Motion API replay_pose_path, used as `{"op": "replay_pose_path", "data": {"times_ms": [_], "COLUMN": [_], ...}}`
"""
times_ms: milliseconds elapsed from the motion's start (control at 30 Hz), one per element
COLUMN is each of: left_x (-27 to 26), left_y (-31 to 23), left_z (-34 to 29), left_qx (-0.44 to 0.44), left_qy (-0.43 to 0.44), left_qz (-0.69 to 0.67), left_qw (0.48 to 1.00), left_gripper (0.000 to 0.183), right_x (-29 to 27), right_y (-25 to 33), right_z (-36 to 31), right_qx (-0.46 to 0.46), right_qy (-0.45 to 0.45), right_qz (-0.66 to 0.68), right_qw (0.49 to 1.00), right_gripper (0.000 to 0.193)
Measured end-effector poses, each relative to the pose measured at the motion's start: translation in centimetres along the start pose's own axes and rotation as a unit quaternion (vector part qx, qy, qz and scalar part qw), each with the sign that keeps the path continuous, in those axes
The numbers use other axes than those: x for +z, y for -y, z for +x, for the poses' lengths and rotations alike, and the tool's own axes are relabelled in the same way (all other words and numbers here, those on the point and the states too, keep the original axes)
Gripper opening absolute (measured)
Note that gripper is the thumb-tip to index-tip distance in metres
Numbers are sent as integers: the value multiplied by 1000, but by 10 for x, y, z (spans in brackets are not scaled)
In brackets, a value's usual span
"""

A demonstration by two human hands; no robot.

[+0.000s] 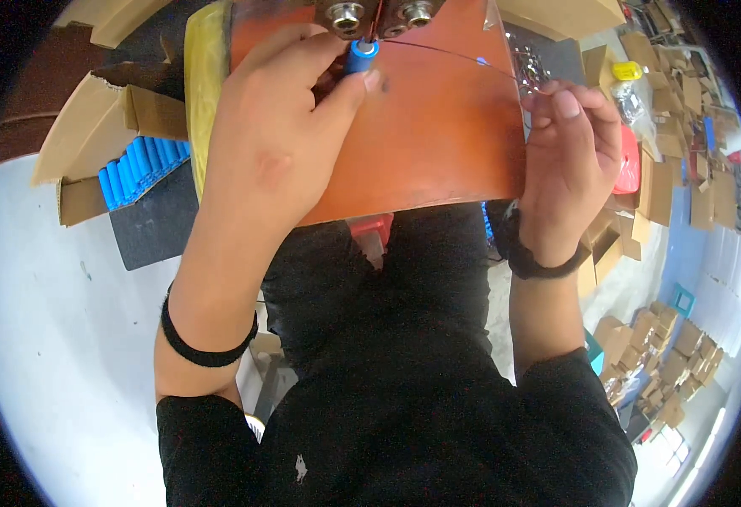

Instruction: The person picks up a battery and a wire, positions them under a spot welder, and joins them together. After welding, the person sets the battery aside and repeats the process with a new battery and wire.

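A small blue cylinder with a silvery round end (358, 62) sits near the far edge of the glossy orange board (438, 144), just beneath a dark metal fixture with silver bolts (417, 13). Its silvery end faces up and toward that far edge; its long axis slants toward the near edge, leaning slightly left. The blue skin looks smooth; fingers cover much of it, so any print cannot be made out. The left hand (281, 114) grips it between thumb and forefinger. The right hand (575, 139), by the board's right edge, pinches a thin dark wire (442, 51) that runs from beneath the fixture; whether it touches the cylinder cannot be told. Beyond the left edge, a brown cardboard box (83, 199) holds a row of blue cylinders (139, 171).
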State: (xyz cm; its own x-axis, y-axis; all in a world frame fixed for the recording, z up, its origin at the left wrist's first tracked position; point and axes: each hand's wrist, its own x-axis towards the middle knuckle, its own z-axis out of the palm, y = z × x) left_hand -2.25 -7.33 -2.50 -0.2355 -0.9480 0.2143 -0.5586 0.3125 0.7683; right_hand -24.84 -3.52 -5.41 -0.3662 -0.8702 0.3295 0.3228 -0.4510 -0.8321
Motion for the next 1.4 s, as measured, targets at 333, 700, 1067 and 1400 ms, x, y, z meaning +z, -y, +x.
{"op": "replay_pose_path", "data": {"times_ms": [333,700,1067,1400], "left_x": [3,-5,3,-12], "left_y": [-2,-35,-7,-6], "left_z": [0,7,-1,-21], "left_qx": [1,-47,19,-23], "left_qy": [-3,1,-24,82], "left_qz": [6,-13,80,-158], "left_qw": [1000,999,996,984], "left_gripper": [26,15,29,39], "right_x": [0,-5,-5,27], "right_y": [0,-1,4,7], "right_z": [5,6,8,17], "right_qx": [36,57,61,13], "right_qy": [15,18,21,78], "right_qz": [47,42,32,-20], "right_qw": [998,997,997,997], "right_gripper": [11,10,11,12]}}
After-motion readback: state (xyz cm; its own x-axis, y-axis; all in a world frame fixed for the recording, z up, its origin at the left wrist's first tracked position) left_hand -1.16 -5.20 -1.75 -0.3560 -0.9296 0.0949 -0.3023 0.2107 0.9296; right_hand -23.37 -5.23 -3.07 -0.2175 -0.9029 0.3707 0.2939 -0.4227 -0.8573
